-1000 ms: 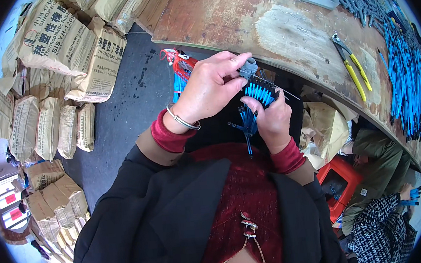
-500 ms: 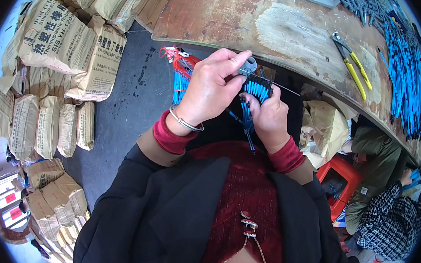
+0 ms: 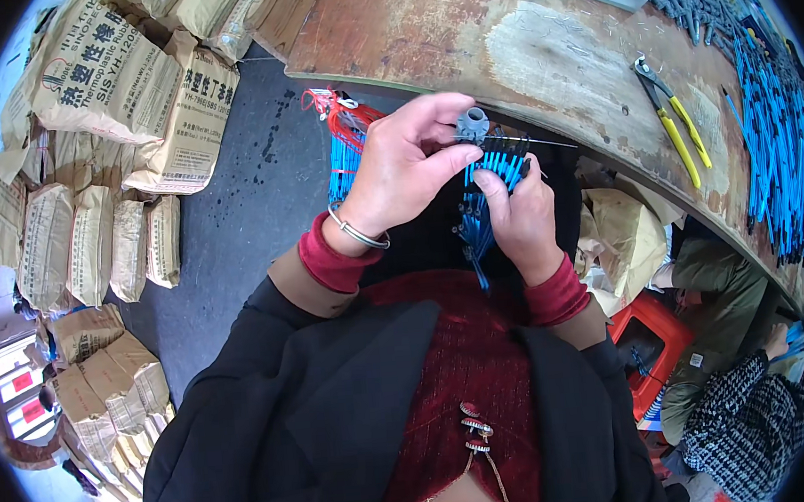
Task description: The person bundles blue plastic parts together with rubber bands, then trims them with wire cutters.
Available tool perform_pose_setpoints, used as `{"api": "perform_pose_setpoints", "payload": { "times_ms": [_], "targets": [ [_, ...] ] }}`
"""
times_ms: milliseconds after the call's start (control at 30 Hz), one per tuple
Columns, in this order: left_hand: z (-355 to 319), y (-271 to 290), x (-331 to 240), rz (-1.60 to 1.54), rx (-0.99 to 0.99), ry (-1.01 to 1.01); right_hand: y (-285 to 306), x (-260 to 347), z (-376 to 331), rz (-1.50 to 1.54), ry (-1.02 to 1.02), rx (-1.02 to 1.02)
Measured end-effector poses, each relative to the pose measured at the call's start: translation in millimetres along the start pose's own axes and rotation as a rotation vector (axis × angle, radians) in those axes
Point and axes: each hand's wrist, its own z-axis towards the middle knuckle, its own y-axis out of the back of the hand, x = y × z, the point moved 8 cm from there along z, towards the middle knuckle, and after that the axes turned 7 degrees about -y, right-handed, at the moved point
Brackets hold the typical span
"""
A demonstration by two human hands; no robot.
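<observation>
Your right hand [image 3: 524,218] grips a bundle of blue rods [image 3: 487,197] before your chest; your left hand [image 3: 405,170] pinches a small grey cap [image 3: 472,125] above its tips (light, probably slippery plastic). Hold the bundle mid-length.

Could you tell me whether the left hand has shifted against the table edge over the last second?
No, hardly: the left hand stays just below the table edge, pinching the small grey part above the blue bundle held by the right hand.
</observation>
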Motion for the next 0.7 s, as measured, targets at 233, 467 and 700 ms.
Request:
{"api": "perform_pose_setpoints", "payload": {
  "times_ms": [233,467,700],
  "targets": [
    [2.9,0.3,5.0,-0.437,0.037,0.026,-3.7,1.6,9.2,0.024,0.079,0.106],
    [0.9,7.4,12.9,-0.356,0.061,0.113,-10.4,12.3,6.8,-0.106,0.096,0.101],
    [-3.6,10.5,10.7,-0.314,-0.101,0.054,-14.8,5.4,19.5,0.02,-0.015,0.237]
  ]
}}
